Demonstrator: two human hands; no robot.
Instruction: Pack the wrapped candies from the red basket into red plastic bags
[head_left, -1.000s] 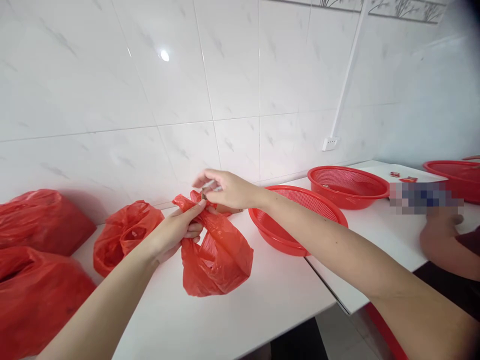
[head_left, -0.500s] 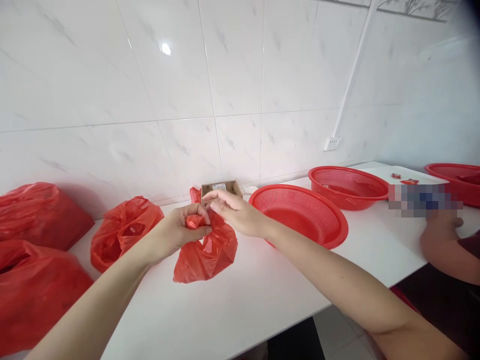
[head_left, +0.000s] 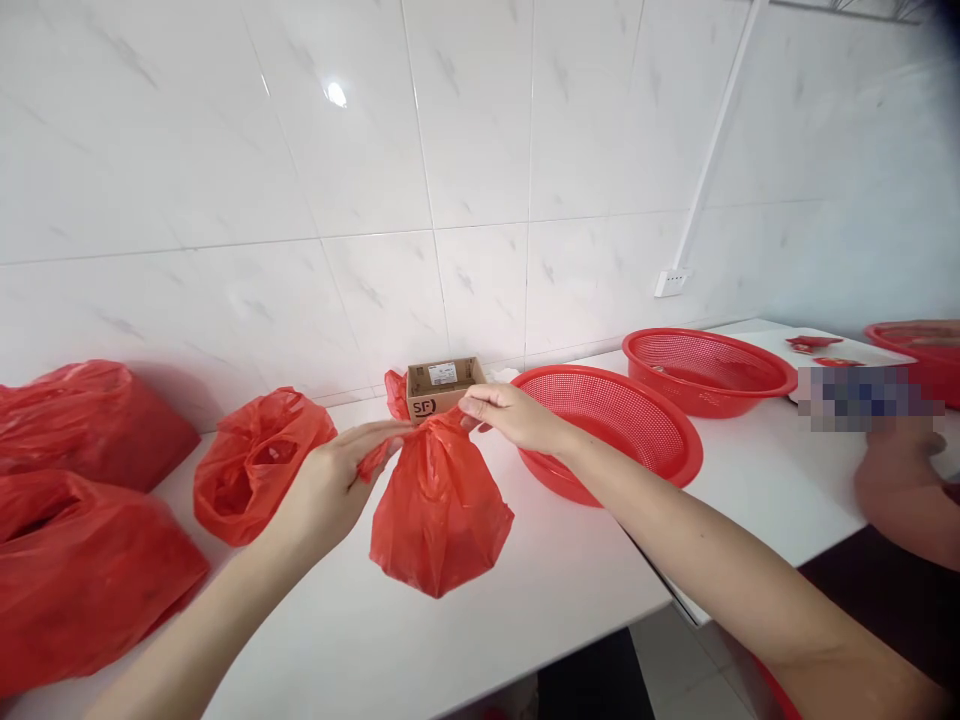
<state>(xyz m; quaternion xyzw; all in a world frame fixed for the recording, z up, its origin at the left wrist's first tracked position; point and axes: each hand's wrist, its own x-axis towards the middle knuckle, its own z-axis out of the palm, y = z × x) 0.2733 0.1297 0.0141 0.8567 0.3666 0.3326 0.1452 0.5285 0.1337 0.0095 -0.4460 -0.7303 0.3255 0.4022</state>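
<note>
A red plastic bag [head_left: 441, 510] hangs between my hands over the white table, its neck gathered and its lower part puffed out. My left hand [head_left: 346, 468] is closed on the left side of the bag's neck. My right hand [head_left: 517, 415] pinches the right side of the neck between thumb and fingers. What the bag contains is hidden. Right behind it stands a small open cardboard box [head_left: 448, 388] with a white label.
Several filled red bags [head_left: 90, 580] sit at the left, with an open-topped red bag [head_left: 262, 460] nearer. To the right are red perforated basins [head_left: 675, 455] on the white table [head_left: 570, 590]. A co-worker's arm [head_left: 904, 490] rests at the far right.
My hands have pulled apart to either side of the bag's neck. The bag, bunched low before, now hangs stretched out below them. The co-worker's arm stays near the same place.
</note>
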